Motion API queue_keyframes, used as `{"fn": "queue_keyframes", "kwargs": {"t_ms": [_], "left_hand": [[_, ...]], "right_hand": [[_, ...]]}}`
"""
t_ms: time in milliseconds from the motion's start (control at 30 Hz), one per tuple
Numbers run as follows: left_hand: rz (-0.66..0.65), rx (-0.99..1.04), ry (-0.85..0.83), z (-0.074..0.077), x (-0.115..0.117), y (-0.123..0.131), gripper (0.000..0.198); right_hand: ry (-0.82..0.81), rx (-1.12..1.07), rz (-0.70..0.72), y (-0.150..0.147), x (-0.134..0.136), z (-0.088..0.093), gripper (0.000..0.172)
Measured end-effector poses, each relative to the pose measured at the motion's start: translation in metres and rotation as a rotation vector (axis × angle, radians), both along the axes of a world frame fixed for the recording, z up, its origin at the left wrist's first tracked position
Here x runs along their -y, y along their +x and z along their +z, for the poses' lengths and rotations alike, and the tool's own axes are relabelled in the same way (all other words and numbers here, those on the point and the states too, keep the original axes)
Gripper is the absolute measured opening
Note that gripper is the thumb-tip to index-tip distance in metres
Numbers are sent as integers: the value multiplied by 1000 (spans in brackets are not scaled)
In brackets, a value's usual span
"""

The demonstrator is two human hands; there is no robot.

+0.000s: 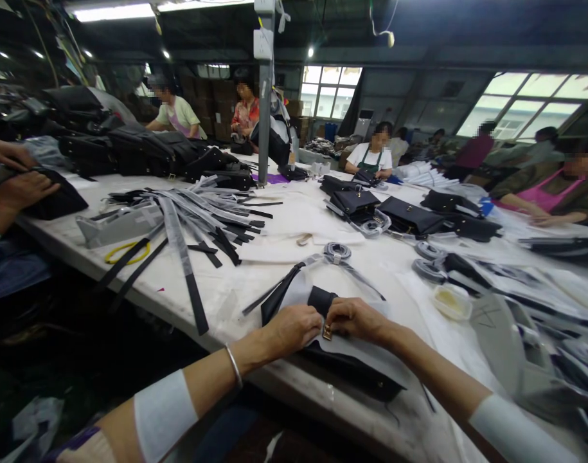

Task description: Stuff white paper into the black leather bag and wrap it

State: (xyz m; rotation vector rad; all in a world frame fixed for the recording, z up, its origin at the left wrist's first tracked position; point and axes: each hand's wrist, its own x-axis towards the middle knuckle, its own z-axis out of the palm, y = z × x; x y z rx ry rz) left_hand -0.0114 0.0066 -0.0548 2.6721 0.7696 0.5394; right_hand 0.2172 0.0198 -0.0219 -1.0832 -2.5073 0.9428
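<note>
At the table's near edge lies a black handbag (371, 372), with a sheet of white paper (365, 350) spread over it. A small gold metal clasp (327, 331) shows between my hands. My right hand (356, 318) is closed in a pinch, its fingertips on the clasp from above. Just left of it, my left hand (296, 329) is also closed, fingertips pressed together near the clasp; what they pinch is hidden. Behind the hands a black flap (321, 298) stands up. A coiled, plastic-wrapped strap (337, 252) lies beyond the bag.
Plastic-wrapped black straps (187, 257) spread across the table at left, beside a grey tape dispenser (123, 225) and yellow scissors handles (127, 253). Finished black bags (354, 202) lie farther back. A plastic tub (452, 302) and a grey holder (510, 347) stand at right. Co-workers sit around.
</note>
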Motion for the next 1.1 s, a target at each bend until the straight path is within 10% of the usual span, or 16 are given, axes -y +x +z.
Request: {"fn": "queue_keyframes", "kwargs": {"t_ms": [667, 1100], "left_hand": [[42, 91, -70, -6, 0, 2, 8], [33, 159, -114, -2, -2, 4, 11]], "right_hand": [[194, 200, 212, -5, 8, 9, 25], [-101, -3, -271, -9, 28, 18, 8]]}}
